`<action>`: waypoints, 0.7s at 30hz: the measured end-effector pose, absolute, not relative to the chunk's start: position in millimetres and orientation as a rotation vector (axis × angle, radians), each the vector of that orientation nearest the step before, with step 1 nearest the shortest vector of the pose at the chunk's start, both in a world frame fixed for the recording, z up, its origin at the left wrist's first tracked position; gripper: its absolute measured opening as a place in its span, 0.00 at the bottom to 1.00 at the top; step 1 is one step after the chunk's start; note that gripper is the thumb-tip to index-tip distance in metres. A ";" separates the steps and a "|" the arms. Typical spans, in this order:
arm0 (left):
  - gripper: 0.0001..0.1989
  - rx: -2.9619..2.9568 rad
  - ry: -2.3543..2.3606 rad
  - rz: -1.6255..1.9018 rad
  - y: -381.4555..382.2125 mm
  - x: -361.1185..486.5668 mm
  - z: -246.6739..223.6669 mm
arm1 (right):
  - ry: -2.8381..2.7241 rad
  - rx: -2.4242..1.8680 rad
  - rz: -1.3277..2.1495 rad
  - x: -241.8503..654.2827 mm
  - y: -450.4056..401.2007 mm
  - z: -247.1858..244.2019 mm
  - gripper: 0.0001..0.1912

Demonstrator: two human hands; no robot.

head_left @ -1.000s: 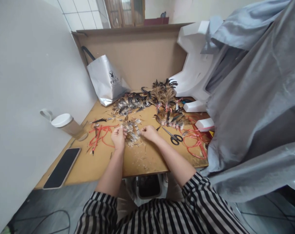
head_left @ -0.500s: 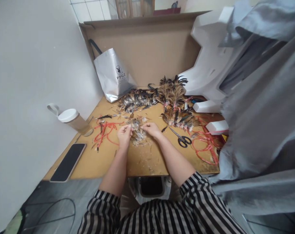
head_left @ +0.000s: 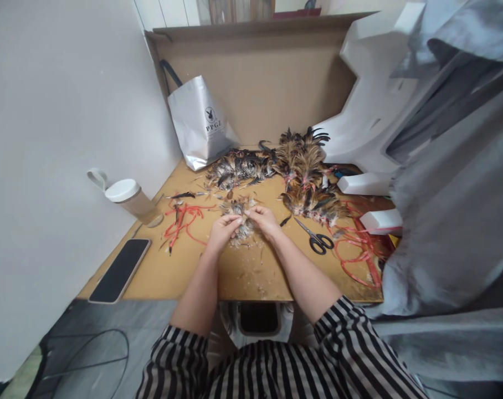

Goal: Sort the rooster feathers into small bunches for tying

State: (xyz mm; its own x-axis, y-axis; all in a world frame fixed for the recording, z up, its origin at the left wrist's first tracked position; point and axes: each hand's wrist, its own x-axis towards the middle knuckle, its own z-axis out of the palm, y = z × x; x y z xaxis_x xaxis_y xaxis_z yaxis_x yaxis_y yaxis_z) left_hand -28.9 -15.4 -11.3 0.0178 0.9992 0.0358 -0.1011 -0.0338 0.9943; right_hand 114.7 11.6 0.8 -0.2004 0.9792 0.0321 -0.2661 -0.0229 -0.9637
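My left hand (head_left: pixel 224 231) is closed in a pinch over a small pile of fluffy grey-brown feathers (head_left: pixel 245 231) on the table. Close beside it, my right hand (head_left: pixel 263 219) pinches too, thumb against forefinger. Both sets of fingertips are at the feathers, nearly meeting; what sits between them is tiny and looks like a feather. Behind lies a heap of dark, speckled feathers (head_left: pixel 243 166). To its right are tied bunches of long brown feathers (head_left: pixel 301 158), with another row of feathers (head_left: pixel 313 202) in front. Black-handled scissors (head_left: pixel 318 242) rest right of my right hand.
Red plastic ties lie in tangles at left (head_left: pixel 185 219) and right (head_left: pixel 355 252). A lidded cup (head_left: pixel 135 202) and a phone (head_left: pixel 121 271) occupy the left side. At the back stand a silver bag (head_left: pixel 199 122) and a cardboard wall (head_left: pixel 268 83). White foam (head_left: pixel 359 116) and grey cloth (head_left: pixel 455 194) border the right.
My hands have come closer together over the small feather pile, their fingertips now almost touching. The whole view has shifted slightly; the other things lie as before.
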 end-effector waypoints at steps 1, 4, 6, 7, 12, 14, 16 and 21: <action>0.15 1.161 1.104 1.256 -16.1 -28.4 -11.3 | -1.145 -0.904 1.464 114.1 11.0 1.0 0.16; 0.15 1.137 1.116 1.244 -18.1 -26.3 -10.9 | -1.149 -0.930 1.443 110.8 10.0 -0.3 0.16; 0.13 1.146 1.121 1.223 -18.5 -25.7 -10.9 | -1.170 -0.927 1.440 108.3 10.1 -2.3 0.16; 0.12 1.149 1.121 1.221 -18.1 -26.0 -11.1 | -1.184 -0.925 1.438 107.4 10.6 -3.7 0.16; 0.10 0.983 1.036 1.491 -10.7 -34.8 -12.8 | -1.260 -1.050 1.153 110.8 20.4 -14.2 0.15; 0.09 0.811 0.959 1.641 -7.4 -39.2 -12.9 | -1.314 -1.164 0.953 113.9 25.7 -16.8 0.14; 0.10 0.655 0.892 1.711 -5.4 -41.9 -12.7 | -1.419 -1.274 0.762 113.9 29.1 -15.2 0.13; 0.11 0.534 0.822 1.701 -4.9 -40.2 -13.1 | -1.834 -1.492 0.409 90.9 30.0 0.9 0.20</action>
